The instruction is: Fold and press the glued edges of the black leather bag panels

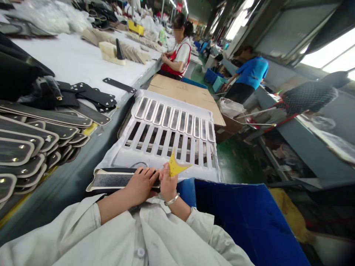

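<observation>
Across a dark leather-like piece with cream edges (112, 180) lies my left hand (141, 185), its fingers over the top and the thumb on the near side, gripping it. Close beside it, my right hand (167, 183), with a bracelet at the wrist, is closed around a flat yellow scraper-like tool (177, 167) whose flared end points up and right. The right fingers partly hide the piece's right end. Just beyond both hands is a white slotted frame (166, 157), with a row of dark, pale-edged rectangular strips (166, 116) along its far part.
Stacked dark pieces with metal studs (24, 142) cover the left table edge, near black straps (94, 96). A blue bin (235, 210) stands at my right. Beyond the frame lies a cardboard sheet (185, 94). A person in a red apron (177, 59) sits by the white table (74, 55).
</observation>
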### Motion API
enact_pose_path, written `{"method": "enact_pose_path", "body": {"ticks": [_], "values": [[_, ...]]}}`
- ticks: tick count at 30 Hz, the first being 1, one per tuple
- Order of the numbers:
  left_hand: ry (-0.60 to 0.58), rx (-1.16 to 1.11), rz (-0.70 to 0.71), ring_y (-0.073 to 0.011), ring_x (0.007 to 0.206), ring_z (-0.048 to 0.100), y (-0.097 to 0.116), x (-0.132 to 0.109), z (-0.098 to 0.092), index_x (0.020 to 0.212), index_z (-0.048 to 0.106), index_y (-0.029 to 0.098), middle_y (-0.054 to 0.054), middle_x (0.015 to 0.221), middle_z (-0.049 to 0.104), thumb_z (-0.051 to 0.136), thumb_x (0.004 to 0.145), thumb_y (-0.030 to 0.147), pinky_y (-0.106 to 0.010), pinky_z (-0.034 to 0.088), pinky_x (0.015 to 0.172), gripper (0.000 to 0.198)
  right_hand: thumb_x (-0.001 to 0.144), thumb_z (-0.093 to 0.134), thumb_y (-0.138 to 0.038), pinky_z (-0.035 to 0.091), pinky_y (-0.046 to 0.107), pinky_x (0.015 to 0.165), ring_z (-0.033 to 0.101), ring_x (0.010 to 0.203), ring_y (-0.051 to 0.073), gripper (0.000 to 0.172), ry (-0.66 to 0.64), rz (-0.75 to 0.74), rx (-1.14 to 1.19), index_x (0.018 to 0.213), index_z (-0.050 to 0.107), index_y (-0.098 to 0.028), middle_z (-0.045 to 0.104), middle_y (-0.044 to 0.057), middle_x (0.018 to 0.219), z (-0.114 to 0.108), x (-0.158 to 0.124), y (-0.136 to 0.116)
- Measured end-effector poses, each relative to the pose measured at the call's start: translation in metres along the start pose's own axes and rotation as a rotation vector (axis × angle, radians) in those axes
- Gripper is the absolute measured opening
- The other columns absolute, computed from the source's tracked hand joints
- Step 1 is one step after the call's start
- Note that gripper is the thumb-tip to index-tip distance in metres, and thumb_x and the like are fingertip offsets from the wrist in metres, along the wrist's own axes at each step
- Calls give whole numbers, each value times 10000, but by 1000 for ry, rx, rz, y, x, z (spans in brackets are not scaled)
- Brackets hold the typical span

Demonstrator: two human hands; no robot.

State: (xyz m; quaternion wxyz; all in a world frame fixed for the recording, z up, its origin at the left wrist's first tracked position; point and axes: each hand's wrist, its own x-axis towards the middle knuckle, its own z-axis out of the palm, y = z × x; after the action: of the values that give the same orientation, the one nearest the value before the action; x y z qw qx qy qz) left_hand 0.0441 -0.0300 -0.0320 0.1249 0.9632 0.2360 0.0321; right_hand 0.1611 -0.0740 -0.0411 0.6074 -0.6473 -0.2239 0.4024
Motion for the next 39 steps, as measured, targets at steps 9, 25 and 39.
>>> {"method": "enact_pose_path", "body": {"ticks": [9, 25, 39], "values": [[54, 23, 21, -322, 1148, 440, 5, -10, 4, 1335, 410, 174, -157, 1287, 493, 644, 722, 490, -462, 274, 979, 729, 736, 524, -570, 223, 198, 364, 216, 368, 51, 372, 81, -42, 334, 782, 390, -226, 223, -124, 482, -6, 24, -7], [237, -67, 38, -303, 1294, 335, -26, -68, -2, 1369, 333, 172, -163, 1404, 391, 563, 787, 519, -513, 212, 1078, 716, 774, 569, -514, 477, 296, 625, 596, 649, 159, 386, -821, -11, -632, 891, 519, -150, 624, 42, 781, -4, 49, -95], [739, -1457, -807, -241, 1085, 556, -114, -99, 26, 1148, 590, 147, -62, 1113, 652, 145, 908, 570, -394, 406, 973, 659, 920, 285, -478, 431, 387, 708, 619, 843, 294, 519, -1004, -507, -1786, 844, 651, -118, 663, 192, 861, 143, 69, -50]]}}
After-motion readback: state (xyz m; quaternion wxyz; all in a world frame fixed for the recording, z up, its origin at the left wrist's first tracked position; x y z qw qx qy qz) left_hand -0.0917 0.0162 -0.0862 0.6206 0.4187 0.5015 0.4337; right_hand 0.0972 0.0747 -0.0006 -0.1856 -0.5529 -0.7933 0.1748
